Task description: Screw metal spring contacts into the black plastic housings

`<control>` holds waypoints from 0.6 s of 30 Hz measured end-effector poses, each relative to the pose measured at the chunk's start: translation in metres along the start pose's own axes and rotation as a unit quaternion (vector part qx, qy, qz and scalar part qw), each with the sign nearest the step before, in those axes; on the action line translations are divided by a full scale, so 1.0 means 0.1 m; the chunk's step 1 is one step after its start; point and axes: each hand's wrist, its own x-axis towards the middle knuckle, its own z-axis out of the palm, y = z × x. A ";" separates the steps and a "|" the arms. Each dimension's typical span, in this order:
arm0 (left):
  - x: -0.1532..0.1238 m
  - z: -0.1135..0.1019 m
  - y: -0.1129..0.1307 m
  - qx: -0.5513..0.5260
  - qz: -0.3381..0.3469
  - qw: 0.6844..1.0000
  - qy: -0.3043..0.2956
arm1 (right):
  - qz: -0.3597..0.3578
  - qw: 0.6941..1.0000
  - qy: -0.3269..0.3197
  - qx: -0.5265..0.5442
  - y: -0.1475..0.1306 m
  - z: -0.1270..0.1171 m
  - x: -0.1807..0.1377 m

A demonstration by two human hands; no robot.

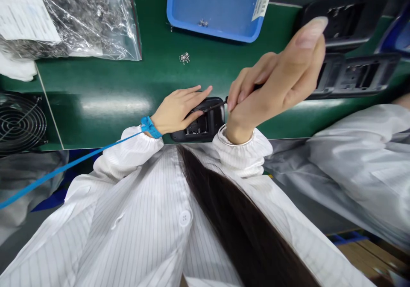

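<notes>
A black plastic housing (216, 125) with a recessed compartment and small metal contacts lies at the table's front edge. My left hand (180, 109) rests over its left side, fingers stretched out and the thumb by the compartment. Closed around the dark handle of a thin-shafted screwdriver (215, 106) is my right hand (277, 73), raised to the right of the housing. The shaft slants down left toward the compartment near my left fingers; its tip is hard to make out. Most of the handle is hidden in my grip.
Small metal springs (185, 58) lie loose on the green table (112, 82). Behind them stands a blue bin (213, 30). A clear bag of metal parts (92, 18) is at left, above a fan (21, 120). More black housings (361, 75) and a person's sleeve (361, 137) are at right.
</notes>
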 end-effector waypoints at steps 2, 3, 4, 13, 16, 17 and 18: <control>-0.01 0.01 -0.01 -0.002 0.004 1.000 0.008 | -0.024 0.999 0.016 -0.026 -0.08 0.02 0.01; -0.01 0.02 -0.01 -0.003 0.005 1.000 0.012 | -0.029 0.998 0.045 -0.024 -0.16 0.05 0.01; -0.01 0.02 -0.01 -0.005 0.007 1.000 0.014 | -0.034 0.996 0.079 -0.013 -0.24 0.07 0.01; -0.01 0.05 -0.02 -0.015 0.018 0.999 0.029 | -0.005 0.996 -0.062 -0.057 -0.10 -0.05 0.13; -0.01 0.07 -0.04 -0.012 0.020 0.999 0.030 | 0.004 0.997 -0.017 -0.078 -0.04 0.00 0.23; -0.01 0.07 -0.04 -0.011 0.021 0.999 0.029 | 0.005 0.996 0.007 -0.087 -0.05 0.03 0.23; -0.01 0.08 -0.05 -0.010 0.021 0.999 0.029 | 0.004 0.996 0.007 -0.094 -0.08 0.06 0.20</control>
